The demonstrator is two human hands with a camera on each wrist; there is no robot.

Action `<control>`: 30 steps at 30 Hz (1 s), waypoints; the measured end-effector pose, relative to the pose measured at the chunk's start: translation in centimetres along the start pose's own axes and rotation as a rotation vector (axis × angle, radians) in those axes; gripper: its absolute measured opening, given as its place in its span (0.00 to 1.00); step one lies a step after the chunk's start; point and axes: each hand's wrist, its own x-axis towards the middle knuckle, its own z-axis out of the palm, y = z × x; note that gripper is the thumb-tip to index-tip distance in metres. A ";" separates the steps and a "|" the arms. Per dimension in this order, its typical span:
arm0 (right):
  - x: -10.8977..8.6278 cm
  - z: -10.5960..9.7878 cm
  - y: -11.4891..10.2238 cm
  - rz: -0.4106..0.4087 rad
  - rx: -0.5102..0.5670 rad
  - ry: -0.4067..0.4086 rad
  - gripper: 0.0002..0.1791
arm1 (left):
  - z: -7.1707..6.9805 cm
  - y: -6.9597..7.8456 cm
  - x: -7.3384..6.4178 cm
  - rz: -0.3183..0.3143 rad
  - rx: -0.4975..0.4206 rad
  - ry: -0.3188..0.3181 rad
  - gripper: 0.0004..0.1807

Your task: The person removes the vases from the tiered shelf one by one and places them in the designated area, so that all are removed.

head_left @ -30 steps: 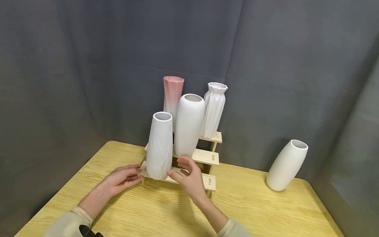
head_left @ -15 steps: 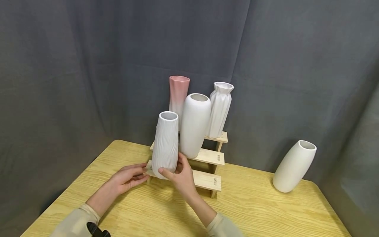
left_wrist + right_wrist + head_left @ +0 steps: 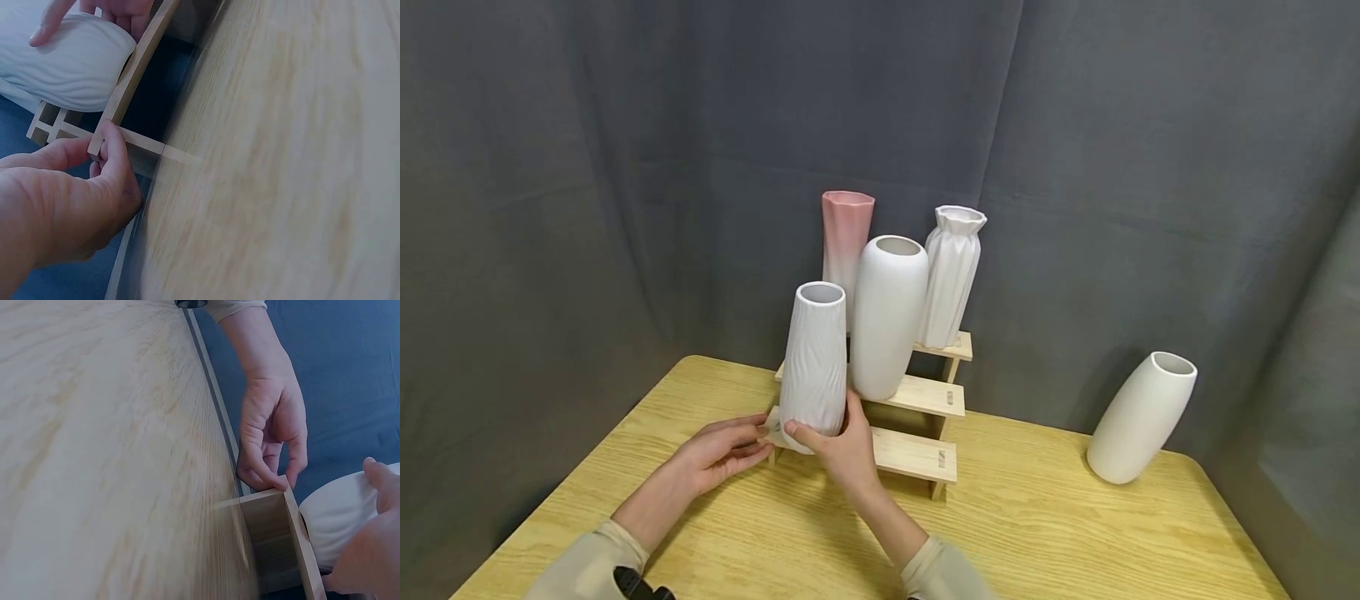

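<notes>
1. The ribbed white vase (image 3: 815, 358) stands upright on the lowest step (image 3: 902, 452) of the wooden stand (image 3: 942, 428), at that step's left end.
2. The right hand (image 3: 844, 450) has its grip closed round the vase's lower part: thumb across the front, fingers curled behind the right side.
3. The left hand (image 3: 718, 454) has its grip pinched on the left end of the lowest step, as the left wrist view shows, apart from the vase.
4. The stand has three steps. A smooth white vase (image 3: 889, 321) is on the middle step (image 3: 928, 397), just behind the ribbed one. A pleated white vase (image 3: 952, 287) is on the top step (image 3: 953, 347), at its right end. A pink-and-white vase (image 3: 847, 237) rises at the back left; its base is hidden.
5. The bench (image 3: 1037, 508) under all this has a pale yellow, wood-grained top with rounded far corners. The stand sits near the far edge, closer to the far left corner than to the right.
6. Well apart, another white vase (image 3: 1138, 421) stands by the bench's far right corner.
7. Dark grey curtain (image 3: 760, 125) hangs behind the far edge and along both sides.
8. Both arms, in beige sleeves (image 3: 591, 562), reach over the bench's near side.
</notes>
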 end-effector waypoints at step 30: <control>0.1 -0.4 -0.3 -0.010 0.184 -0.051 0.34 | 0.0 0.2 -0.1 -0.023 -0.030 -0.031 0.36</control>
